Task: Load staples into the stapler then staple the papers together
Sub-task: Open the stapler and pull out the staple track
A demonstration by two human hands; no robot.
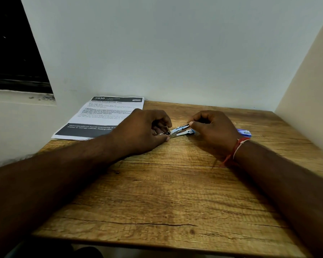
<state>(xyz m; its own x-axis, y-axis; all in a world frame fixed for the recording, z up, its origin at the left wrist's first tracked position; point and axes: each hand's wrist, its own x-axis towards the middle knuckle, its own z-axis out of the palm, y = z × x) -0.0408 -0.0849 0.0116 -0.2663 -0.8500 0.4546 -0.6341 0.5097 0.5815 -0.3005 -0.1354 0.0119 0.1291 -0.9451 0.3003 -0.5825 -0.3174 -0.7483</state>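
A small metal stapler [180, 131] with blue trim lies between my hands at the middle of the wooden table [175, 192]. Its top is hinged up, away from the base. My left hand [144, 130] pinches the stapler's near end, where a silver metal part shows between thumb and fingers. My right hand [214, 130] grips the raised upper arm at its far tip with thumb and forefinger. The printed papers [99, 118] lie flat at the back left, partly under my left hand. I cannot make out any loose staples.
A blue and white staple box [245, 132] peeks out behind my right wrist, which wears a red thread. White walls close in the table at the back and right. A dark window sits at the far left.
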